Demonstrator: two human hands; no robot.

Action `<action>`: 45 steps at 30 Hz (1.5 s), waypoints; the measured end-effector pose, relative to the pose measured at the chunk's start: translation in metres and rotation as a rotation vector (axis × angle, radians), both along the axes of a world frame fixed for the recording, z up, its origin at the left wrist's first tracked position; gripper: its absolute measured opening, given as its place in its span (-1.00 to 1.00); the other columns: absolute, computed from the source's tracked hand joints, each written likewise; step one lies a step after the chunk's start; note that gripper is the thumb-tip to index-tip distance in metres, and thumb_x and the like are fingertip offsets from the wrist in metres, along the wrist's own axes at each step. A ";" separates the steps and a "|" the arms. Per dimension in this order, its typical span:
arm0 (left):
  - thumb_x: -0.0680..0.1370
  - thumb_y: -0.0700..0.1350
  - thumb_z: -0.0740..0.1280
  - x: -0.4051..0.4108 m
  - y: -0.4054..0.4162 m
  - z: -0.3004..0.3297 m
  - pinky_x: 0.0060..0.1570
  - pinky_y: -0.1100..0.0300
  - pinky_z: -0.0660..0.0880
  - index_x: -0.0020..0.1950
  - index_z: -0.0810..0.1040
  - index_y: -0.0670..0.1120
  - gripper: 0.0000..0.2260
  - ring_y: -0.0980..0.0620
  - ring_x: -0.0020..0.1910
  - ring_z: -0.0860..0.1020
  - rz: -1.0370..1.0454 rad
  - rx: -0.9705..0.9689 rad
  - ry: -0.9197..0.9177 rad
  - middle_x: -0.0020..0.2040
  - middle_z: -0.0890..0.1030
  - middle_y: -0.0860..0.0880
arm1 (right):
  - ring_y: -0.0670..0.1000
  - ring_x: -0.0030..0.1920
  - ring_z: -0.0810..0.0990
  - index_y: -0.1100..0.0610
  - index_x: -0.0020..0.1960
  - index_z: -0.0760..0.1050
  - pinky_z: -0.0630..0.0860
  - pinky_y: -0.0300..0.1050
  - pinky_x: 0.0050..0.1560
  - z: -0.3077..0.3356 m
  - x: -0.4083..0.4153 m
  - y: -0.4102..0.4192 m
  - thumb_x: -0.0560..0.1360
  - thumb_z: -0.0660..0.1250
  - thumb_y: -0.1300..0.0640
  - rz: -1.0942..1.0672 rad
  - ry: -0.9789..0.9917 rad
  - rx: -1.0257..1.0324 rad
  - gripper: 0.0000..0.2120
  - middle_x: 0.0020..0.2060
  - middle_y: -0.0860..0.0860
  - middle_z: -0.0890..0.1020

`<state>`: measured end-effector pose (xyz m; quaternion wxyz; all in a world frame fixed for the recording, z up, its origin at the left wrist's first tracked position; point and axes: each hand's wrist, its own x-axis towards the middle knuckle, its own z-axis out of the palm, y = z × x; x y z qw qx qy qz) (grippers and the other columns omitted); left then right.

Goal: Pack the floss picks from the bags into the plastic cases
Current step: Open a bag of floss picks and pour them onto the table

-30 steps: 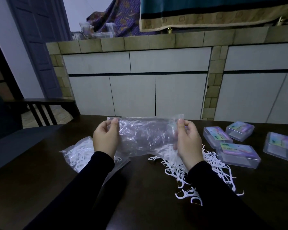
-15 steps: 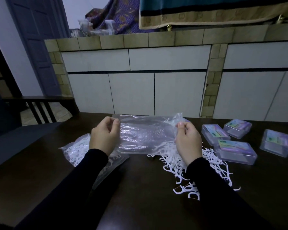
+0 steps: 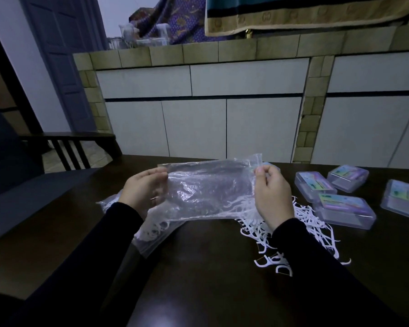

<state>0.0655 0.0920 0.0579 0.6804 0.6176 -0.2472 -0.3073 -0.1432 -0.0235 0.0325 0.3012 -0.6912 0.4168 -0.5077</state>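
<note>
- Above the tabletop [image 3: 198, 267], my left hand [image 3: 143, 193] and right hand [image 3: 272, 197] each pinch an end of the clear bag [image 3: 208, 194], now tipped flatter than a second ago.
- It looks emptied; floss picks [image 3: 302, 223] lie heaped under my right hand.
- Plastic cases [image 3: 345, 208] sit closed beside the heap, so packing hasn't begun.
- A second bag [image 3: 151, 234] of picks waits under my left wrist.

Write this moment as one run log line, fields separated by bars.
hands: left and right hold emptied bag | floss picks: loose on table | cases: closed
</note>
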 end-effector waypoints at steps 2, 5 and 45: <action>0.54 -0.21 0.32 0.004 0.003 -0.001 -0.39 0.28 0.41 -0.03 0.59 -0.03 -0.89 0.17 -0.51 0.46 -0.058 0.046 0.082 -0.43 0.54 0.07 | -0.11 -0.31 0.43 0.13 -0.01 0.42 0.29 -0.26 -0.39 -0.003 0.001 0.000 0.66 0.07 0.07 0.009 0.024 -0.006 -0.80 -0.31 -0.04 0.49; 0.52 -0.18 0.38 0.008 0.005 -0.005 -0.34 0.25 0.46 0.01 0.59 -0.01 -0.89 0.17 -0.40 0.54 -0.096 0.005 0.139 -0.31 0.61 0.08 | -0.10 -0.34 0.43 0.13 -0.02 0.40 0.30 -0.32 -0.38 -0.005 0.003 0.001 0.66 0.05 0.07 0.008 0.038 -0.004 -0.78 -0.35 -0.03 0.47; 0.41 0.01 0.49 0.042 0.042 -0.008 -0.25 0.16 0.46 0.08 0.44 0.02 -0.67 0.02 -0.23 0.57 0.012 0.722 -0.879 -0.08 0.62 -0.04 | -0.02 -0.01 0.51 0.13 0.13 0.48 0.35 -0.31 -0.14 0.003 0.028 0.049 0.54 0.28 0.06 0.213 0.461 0.082 -0.78 0.05 0.04 0.52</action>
